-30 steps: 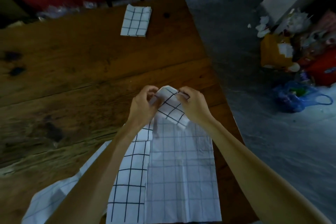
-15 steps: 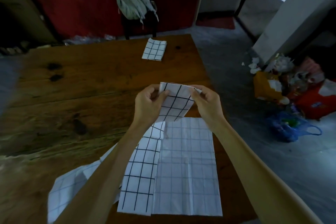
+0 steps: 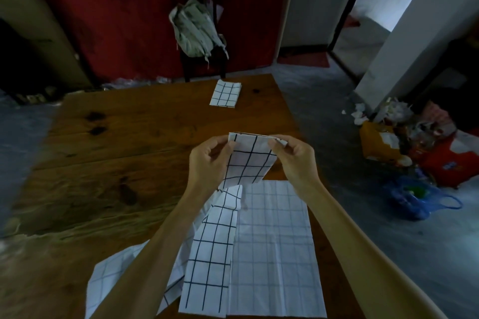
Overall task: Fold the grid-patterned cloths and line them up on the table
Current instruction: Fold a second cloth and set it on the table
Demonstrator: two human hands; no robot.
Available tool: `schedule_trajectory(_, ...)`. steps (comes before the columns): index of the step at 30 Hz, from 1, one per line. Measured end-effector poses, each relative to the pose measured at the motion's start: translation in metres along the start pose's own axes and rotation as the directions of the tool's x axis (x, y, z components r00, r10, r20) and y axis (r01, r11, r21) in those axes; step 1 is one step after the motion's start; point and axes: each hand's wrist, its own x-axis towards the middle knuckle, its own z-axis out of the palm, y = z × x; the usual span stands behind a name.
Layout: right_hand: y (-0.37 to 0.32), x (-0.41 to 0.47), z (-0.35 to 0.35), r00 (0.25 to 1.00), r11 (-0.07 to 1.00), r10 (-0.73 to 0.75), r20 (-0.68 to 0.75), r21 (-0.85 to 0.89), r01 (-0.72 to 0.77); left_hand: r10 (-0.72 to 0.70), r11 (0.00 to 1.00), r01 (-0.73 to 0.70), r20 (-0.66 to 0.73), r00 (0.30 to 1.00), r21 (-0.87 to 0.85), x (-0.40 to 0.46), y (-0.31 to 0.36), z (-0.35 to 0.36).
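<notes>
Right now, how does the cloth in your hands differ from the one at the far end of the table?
The held cloth is lifted, pinched by the left hand and right hand, hanging loosely; the far cloth lies flat on the table, untouched, folded into a compact rectangle. Both are white with dark grid lines.

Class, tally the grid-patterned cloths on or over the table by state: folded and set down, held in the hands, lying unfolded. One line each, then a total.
Folded and set down: 1, the far cloth.
Held: 1, the held cloth, pinched by the left hand and right hand.
Lying unfolded: at least 2, the bold-grid cloth and faint-grid cloth.
Total: 4.
</notes>
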Motion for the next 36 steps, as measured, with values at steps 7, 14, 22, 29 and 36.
schedule_trajectory(7,-0.008,-0.005,-0.006,1.0,0.999,-0.016,-0.005,-0.047,0.015,0.021,0.998,-0.018,-0.059,0.998,0.055,0.003,0.004,-0.004)
schedule_trajectory(14,-0.016,-0.013,-0.012,0.997,0.987,-0.074,-0.01,-0.142,0.072,-0.014,0.998,0.018,-0.056,0.998,0.066,-0.002,0.01,-0.005)
schedule_trajectory(22,-0.035,-0.027,-0.007,0.975,0.956,-0.196,0.102,-0.2,0.213,0.435,0.655,-0.548,0.333,0.836,0.52,0.008,0.036,-0.008)
schedule_trajectory(29,-0.036,-0.032,0.002,0.968,0.947,-0.223,0.118,-0.212,0.243,0.386,0.815,-0.449,0.235,0.892,0.367,0.01,0.031,-0.018)
schedule_trajectory(36,-0.03,-0.029,0.007,0.937,0.887,-0.304,0.172,-0.308,0.344,0.389,0.787,-0.48,0.292,0.874,0.388,0.013,0.031,-0.021)
